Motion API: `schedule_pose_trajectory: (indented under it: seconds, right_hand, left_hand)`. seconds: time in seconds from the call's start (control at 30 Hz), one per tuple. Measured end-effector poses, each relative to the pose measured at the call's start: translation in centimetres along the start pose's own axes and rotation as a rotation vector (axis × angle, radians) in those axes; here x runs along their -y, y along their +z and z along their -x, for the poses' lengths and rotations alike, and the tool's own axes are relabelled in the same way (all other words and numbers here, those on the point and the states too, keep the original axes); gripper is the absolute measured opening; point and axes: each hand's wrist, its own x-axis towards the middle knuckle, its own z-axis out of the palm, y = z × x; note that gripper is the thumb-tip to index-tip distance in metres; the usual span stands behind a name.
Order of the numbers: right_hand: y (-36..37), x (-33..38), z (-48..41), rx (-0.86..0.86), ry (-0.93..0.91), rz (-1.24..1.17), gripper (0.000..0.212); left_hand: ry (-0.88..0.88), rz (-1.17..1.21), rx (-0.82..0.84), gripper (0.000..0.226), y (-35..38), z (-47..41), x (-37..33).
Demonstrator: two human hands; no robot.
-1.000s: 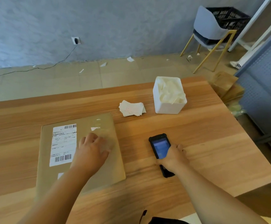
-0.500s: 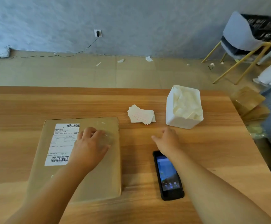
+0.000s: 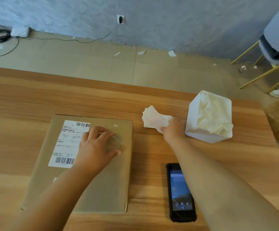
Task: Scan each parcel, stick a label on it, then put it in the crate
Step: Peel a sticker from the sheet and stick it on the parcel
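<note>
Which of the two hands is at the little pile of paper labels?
The right hand: it touches the label pile beside the white bin, while the left hand rests on the parcel.

The far-left part of the table [image 3: 35, 100] is bare, a wide strip beyond the parcel [image 3: 110, 189]. Between the parcel and the scanner [image 3: 181, 192] a narrow lane of bare wood runs toward the label stack [image 3: 153, 120]. The white bin [image 3: 195, 120] stands near the stack on its right, walling that side; the right hand [image 3: 173, 132] fills the gap between them.
</note>
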Motion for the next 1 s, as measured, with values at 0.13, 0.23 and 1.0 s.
schedule_pose_trajectory:
  seconds: [0.13, 0.23, 1.0]
  right_hand:
    - [0.1, -0.2, -0.3, -0.020, 0.080, -0.166, 0.050]
    - [-0.2, -0.5, -0.1, -0.042, 0.087, -0.241, 0.039]
    - [-7.7, 1.6, 12.1, 0.257, -0.299, -0.776, 0.015]
  left_hand:
    - [-0.016, 0.000, 0.022, 0.061, -0.1, -0.1, 0.0]
    - [-0.036, 0.012, 0.035, 0.061, -0.2, -0.2, 0.0]
    - [-0.199, 0.426, 0.071, 0.020, -4.3, 3.4, -1.9]
